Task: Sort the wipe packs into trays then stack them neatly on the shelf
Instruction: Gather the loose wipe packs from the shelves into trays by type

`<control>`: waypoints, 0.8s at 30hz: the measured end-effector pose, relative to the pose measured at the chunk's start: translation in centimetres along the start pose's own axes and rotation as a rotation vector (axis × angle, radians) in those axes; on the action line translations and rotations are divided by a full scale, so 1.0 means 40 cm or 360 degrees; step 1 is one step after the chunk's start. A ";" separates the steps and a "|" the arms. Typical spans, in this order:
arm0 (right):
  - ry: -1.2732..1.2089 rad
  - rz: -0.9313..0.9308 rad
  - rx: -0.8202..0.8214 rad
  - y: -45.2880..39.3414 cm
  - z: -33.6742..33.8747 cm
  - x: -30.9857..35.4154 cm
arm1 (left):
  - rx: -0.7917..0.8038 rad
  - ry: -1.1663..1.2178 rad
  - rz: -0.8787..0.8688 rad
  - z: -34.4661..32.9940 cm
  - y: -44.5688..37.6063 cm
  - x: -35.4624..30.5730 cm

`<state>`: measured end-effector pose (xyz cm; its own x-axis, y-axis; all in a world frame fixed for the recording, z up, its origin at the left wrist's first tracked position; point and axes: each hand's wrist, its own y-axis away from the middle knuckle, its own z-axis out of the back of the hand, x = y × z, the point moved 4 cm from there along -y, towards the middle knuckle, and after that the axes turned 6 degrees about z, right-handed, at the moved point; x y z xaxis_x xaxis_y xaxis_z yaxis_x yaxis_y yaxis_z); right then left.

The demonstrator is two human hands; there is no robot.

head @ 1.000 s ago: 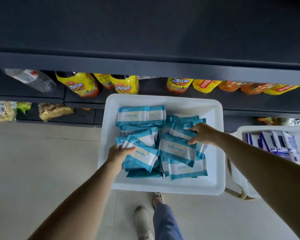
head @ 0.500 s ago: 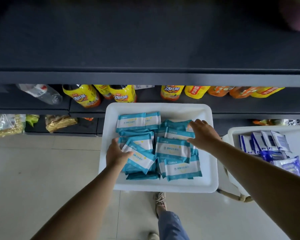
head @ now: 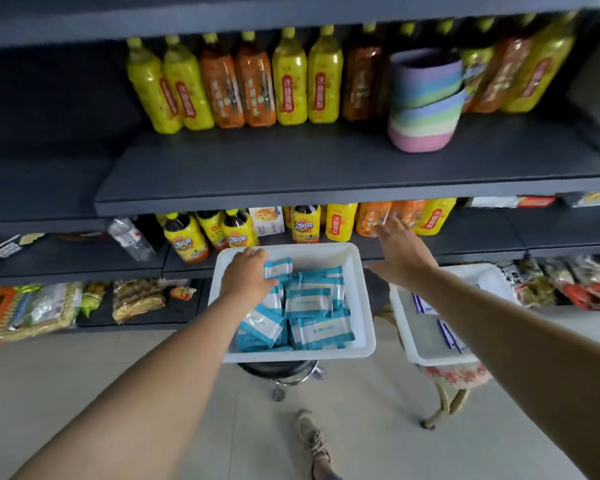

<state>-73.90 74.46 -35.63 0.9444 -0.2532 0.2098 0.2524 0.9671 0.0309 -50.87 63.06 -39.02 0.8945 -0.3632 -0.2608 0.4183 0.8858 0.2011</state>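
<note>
A white tray (head: 362,299) sits on a black stool and holds several teal-and-white wipe packs (head: 314,303). My left hand (head: 246,275) lies over the far-left packs, fingers reaching toward the tray's far rim; whether it grips a pack is hidden. My right hand (head: 400,252) hovers open, fingers spread, above the tray's far-right corner and holds nothing. A second white tray (head: 400,313) with blue-and-white wipe packs (head: 449,336) stands to the right, partly hidden by my right forearm. The dark shelf (head: 291,174) above has bare room at its front.
Yellow and orange drink bottles (head: 253,81) line the back of the dark shelf, with stacked pastel bowls (head: 425,102) at right. More bottles (head: 236,233) stand on the lower shelf behind the tray. Snack bags (head: 136,299) fill the bottom shelf. The black stool (head: 279,370) is under the tray; my shoe (head: 312,439) is below.
The camera tilted up, bringing the upper shelf into view. My right hand lifted off the packs and spread open beyond the tray's corner. My left hand slid toward the tray's far-left side.
</note>
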 end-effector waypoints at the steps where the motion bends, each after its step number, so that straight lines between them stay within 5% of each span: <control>1: 0.0004 0.0017 -0.0051 0.023 0.055 0.000 | -0.0071 0.0017 -0.0046 0.040 0.020 -0.035; 13: 0.0197 -0.0015 -0.0598 0.163 0.646 -0.132 | -0.0583 0.0060 -0.0504 0.517 0.112 -0.493; 24: 0.0135 -0.0040 -0.0746 -0.001 0.921 -0.391 | -0.0768 0.0121 -0.0397 0.737 -0.075 -0.830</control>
<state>-96.44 79.25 -2.92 0.9456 -0.2965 0.1338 0.3251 0.8505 -0.4134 -77.15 63.94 -3.13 0.7562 -0.5729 -0.3161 0.4802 0.8141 -0.3267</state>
